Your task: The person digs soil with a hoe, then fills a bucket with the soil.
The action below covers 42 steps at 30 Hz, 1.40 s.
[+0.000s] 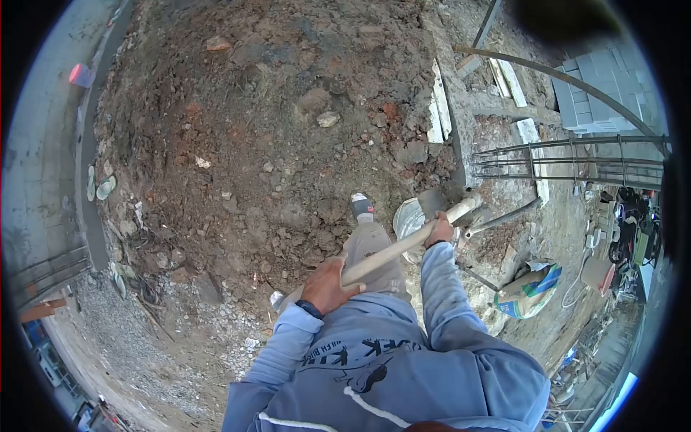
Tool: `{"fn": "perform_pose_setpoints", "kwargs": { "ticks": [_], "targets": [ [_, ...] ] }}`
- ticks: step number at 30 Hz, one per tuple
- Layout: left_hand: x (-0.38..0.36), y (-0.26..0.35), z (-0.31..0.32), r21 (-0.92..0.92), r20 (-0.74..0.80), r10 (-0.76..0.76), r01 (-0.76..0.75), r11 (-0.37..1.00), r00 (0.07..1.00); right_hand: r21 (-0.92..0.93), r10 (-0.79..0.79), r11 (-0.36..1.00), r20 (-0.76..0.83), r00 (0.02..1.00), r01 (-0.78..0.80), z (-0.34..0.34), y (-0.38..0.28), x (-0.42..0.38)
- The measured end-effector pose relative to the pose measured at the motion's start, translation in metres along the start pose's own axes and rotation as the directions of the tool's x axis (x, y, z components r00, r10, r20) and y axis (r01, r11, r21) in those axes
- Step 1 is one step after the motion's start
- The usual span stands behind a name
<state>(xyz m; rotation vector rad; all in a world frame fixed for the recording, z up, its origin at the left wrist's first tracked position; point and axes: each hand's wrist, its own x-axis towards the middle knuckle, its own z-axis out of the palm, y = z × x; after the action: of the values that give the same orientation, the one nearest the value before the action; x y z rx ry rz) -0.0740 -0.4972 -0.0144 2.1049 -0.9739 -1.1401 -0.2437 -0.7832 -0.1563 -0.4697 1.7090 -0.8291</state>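
Observation:
A hoe with a long pale wooden handle (392, 251) slants across the front of my body. Its dark metal blade (432, 204) is at the upper right end, beside a whitish sack or bucket-like thing (409, 222) that I cannot make out fully. My right hand (440, 230) is closed around the handle close to the blade. Lower down, near my waist, my left hand (331, 286) grips the same handle, its thumb lying along the wood. Below the hoe, one shoe (362, 206) rests on the lumpy soil.
Broken soil (237, 129) with stones spreads ahead. A rebar cage (568, 160) juts in from the right, near stacked grey blocks (601, 88). A coloured sack (530, 291) stands at right. Sandals (106, 188) and a pink bucket (81, 75) lie by the left concrete edge.

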Motion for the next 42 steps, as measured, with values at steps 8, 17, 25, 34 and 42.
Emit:
{"fn": "perform_pose_setpoints", "kwargs": {
  "ticks": [8,17,25,34,42],
  "targets": [
    [0.153,0.022,0.067,-0.186,0.173,-0.306,0.336,0.923,0.936,-0.093,-0.164,0.968,0.465,0.870,0.232,0.202,-0.133,0.046],
    [0.435,0.216,-0.031,-0.829,0.108,0.314,-0.089,0.552,0.943,0.135,-0.764,0.438,0.577,0.289,0.889,0.372,-0.459,-0.014],
    [0.497,0.059,0.030,-0.869,0.258,-0.244,0.335,0.364,0.935,-0.344,-0.257,0.716,0.680,0.687,0.608,0.528,-0.200,0.250],
    [0.473,0.020,0.069,-0.836,0.529,-0.330,0.547,-0.041,0.782,-0.708,-0.290,0.254,0.594,0.750,0.659,0.515,-0.072,0.315],
    [0.485,-0.023,0.112,-0.935,0.354,-0.042,0.354,0.014,0.934,-0.581,0.121,0.752,0.585,0.802,0.311,0.504,-0.084,0.283]
  ]
}}
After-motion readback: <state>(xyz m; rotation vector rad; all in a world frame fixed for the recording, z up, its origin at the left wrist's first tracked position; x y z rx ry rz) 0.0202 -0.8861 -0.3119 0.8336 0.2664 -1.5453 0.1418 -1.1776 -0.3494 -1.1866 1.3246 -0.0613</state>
